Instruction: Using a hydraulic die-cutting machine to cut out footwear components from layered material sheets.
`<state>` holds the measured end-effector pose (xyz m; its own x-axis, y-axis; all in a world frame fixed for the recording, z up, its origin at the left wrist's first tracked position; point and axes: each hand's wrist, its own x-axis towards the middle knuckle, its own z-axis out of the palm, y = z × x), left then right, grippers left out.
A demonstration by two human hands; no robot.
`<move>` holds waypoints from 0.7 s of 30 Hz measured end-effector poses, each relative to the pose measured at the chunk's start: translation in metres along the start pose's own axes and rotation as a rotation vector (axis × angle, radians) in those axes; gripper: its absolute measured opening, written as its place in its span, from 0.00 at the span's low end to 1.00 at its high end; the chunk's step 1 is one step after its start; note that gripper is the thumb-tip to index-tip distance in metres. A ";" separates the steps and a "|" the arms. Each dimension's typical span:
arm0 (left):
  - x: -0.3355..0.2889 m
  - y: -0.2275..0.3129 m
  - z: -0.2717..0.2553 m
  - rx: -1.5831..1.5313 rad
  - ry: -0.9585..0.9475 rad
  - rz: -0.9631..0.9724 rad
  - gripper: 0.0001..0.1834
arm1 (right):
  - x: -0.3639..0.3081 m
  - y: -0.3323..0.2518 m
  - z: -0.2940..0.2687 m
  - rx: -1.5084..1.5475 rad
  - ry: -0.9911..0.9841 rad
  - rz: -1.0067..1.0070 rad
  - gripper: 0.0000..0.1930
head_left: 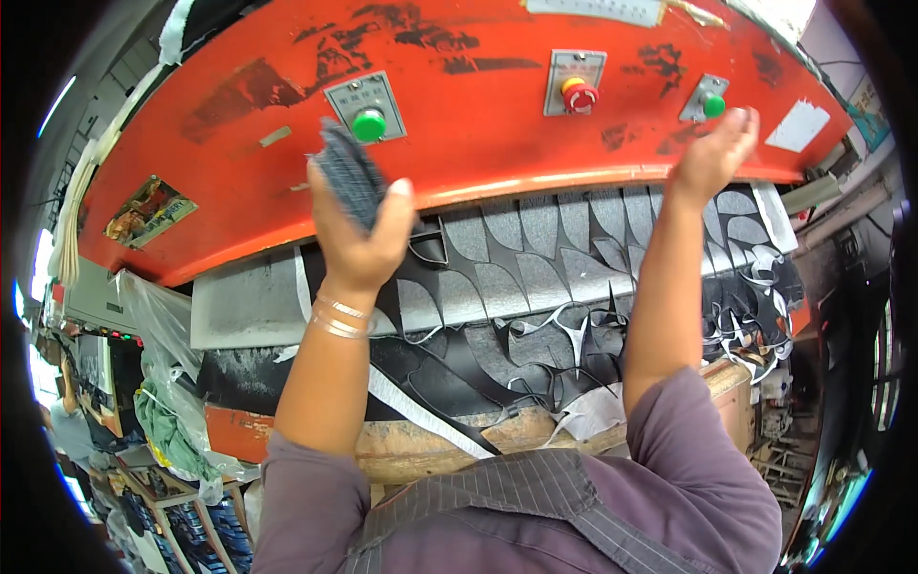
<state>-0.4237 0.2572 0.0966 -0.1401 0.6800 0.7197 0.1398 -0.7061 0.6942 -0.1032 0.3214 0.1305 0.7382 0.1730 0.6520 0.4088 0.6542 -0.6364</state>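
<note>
My left hand (356,256) is raised before the red machine front, closed around a stack of dark grey cut pieces (350,177). The stack stands between thumb and fingers, just below the left green push button (369,125). My right hand (710,161) reaches up to the right green push button (713,106). Its fingers are stretched out and hold nothing; whether they touch the button I cannot tell. Between both hands, below the machine front, a curved metal cutting die (430,251) lies on the black sheet material (507,266), which is marked with rows of curved cuts.
A red mushroom-shaped button (579,96) sits on the red machine panel (478,124). Tangled black offcuts (574,344) lie along the near side of the pale board (244,311). A wooden edge (507,435) runs in front of me. Clear plastic (158,316) hangs at left; a person (69,421) is beyond.
</note>
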 end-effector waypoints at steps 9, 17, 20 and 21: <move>-0.004 0.066 -0.022 0.661 -0.402 -0.084 0.25 | 0.023 -0.011 -0.056 -0.426 -0.305 -0.146 0.41; -0.154 0.131 -0.095 0.829 -1.129 -0.714 0.27 | -0.203 -0.177 -0.148 -0.014 -1.995 -0.090 0.29; -0.193 0.141 -0.096 0.757 -0.974 -0.511 0.23 | -0.245 -0.188 -0.164 -0.225 -2.047 -0.239 0.19; -0.197 0.139 -0.096 0.794 -0.916 -0.499 0.23 | -0.248 -0.190 -0.165 -0.263 -2.032 -0.205 0.18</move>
<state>-0.4707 0.0061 0.0512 0.3249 0.9414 -0.0904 0.8466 -0.2469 0.4715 -0.2755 0.0324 0.0214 -0.7665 0.6420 0.0149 0.5776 0.6994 -0.4209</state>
